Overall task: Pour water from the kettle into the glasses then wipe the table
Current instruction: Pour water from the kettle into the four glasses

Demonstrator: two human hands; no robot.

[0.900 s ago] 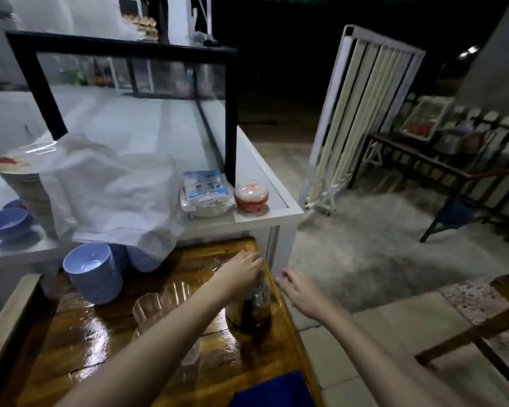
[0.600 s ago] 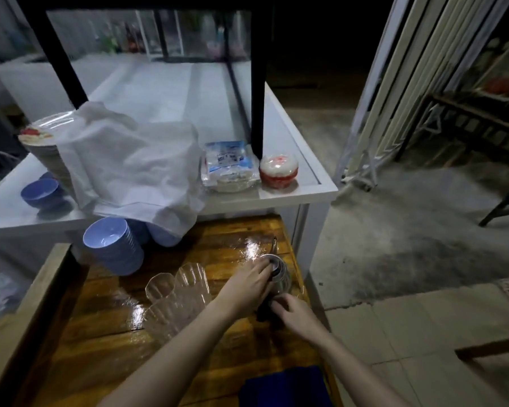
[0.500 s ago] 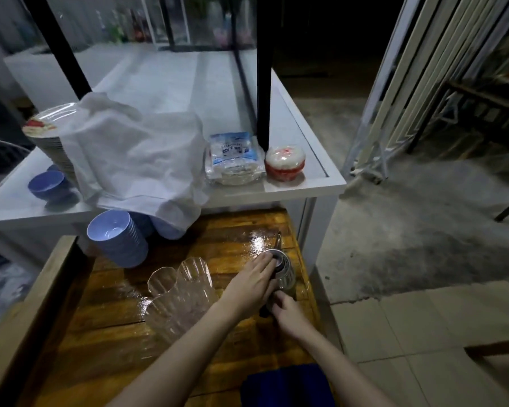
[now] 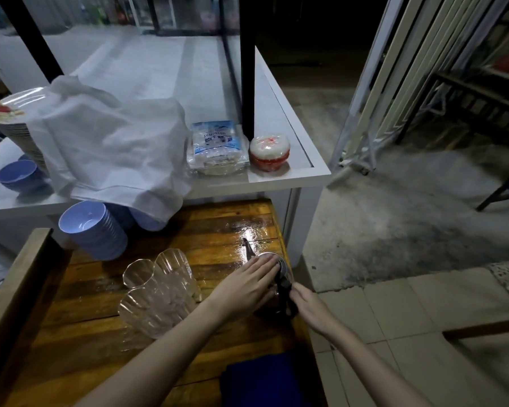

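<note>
A small metal kettle (image 4: 282,264) with a thin spout stands near the right edge of the wet wooden table (image 4: 86,342). My left hand (image 4: 249,286) lies flat on its lid, fingers together. My right hand (image 4: 304,302) is closed around the kettle's black handle at the near side. Three clear ribbed glasses (image 4: 159,292) stand bunched together just left of the kettle, and they look empty. A dark blue cloth (image 4: 256,380) lies on the table at the near edge.
A stack of blue bowls (image 4: 91,230) sits at the table's far left. Behind it a white counter (image 4: 291,177) holds a white cloth (image 4: 109,148) over plates, a plastic packet (image 4: 216,148), a red-and-white container (image 4: 269,152) and a black post (image 4: 247,69). Concrete floor lies to the right.
My right hand came in from the right and closed on the kettle's handle. My left hand flattened over the lid. The camera tilted down and moved closer.
</note>
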